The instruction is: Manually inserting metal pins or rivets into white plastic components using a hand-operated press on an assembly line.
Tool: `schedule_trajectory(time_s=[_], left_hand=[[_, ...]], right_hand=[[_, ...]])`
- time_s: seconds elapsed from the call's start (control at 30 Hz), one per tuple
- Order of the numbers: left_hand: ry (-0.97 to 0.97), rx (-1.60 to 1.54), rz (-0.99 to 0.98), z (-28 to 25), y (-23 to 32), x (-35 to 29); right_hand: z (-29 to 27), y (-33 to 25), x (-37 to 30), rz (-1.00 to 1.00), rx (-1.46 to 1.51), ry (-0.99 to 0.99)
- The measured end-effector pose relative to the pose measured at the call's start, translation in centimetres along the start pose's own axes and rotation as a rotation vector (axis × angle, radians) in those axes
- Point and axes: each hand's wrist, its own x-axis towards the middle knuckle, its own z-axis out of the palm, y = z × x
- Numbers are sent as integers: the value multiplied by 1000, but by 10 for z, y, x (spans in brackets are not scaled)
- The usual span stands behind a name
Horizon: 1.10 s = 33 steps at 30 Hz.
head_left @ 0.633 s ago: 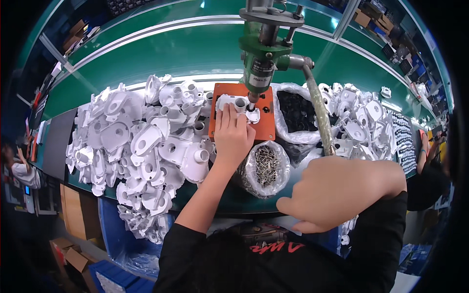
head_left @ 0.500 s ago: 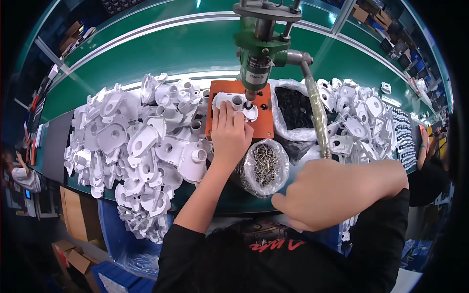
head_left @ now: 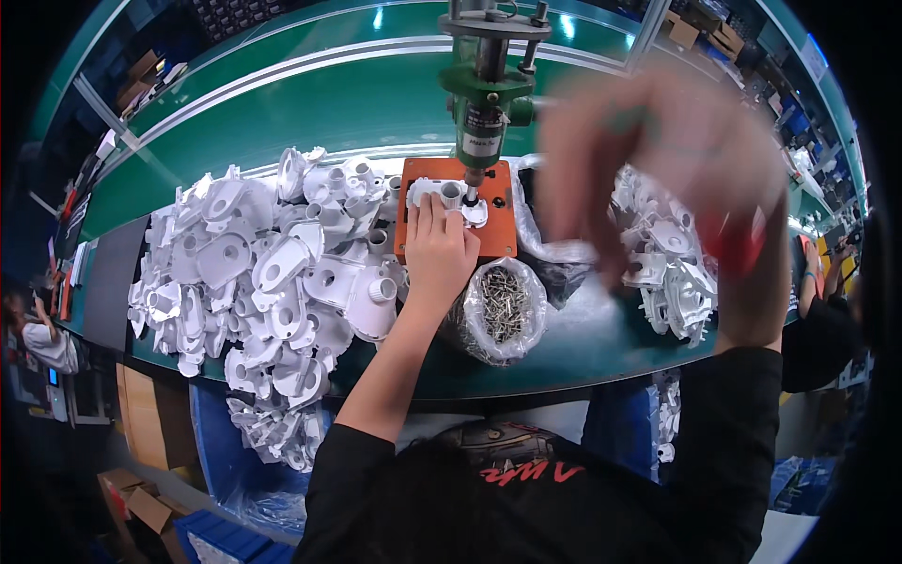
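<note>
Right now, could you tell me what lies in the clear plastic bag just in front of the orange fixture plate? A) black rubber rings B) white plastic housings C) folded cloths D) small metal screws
D: the clear plastic bag lies open in front of the orange fixture plate, beside the left hand, and is filled with small metal screws.

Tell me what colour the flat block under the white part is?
Orange. The block shows best in the head view, under the white part.
</note>
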Motion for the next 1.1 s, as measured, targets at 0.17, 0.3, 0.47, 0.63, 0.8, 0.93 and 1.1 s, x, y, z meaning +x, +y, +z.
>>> schedule_trajectory(time_s=[0.17,0.3,0.47,0.63,0.8,0.93,1.1], left_hand=[[17,18,-14,1,-1,5],[-495,-182,-394,-38,13,46],[-458,73,-51,-10,-38,47],[-680,-67,-16,-24,-45,80],[-1039,-109,-128,-47,-49,123],[-963,-76,-154,-69,-60,154],[-669,-139,-152,-60,-113,166]], right_hand=[[-90,81,13,-182,1319,612],[-64,131,13,241,1024,1098],[-33,193,-20,368,839,759],[-12,246,-79,1041,-350,326],[51,283,-122,1265,-643,-110],[72,294,-146,1255,-564,-57],[75,300,-144,1210,-559,3]])
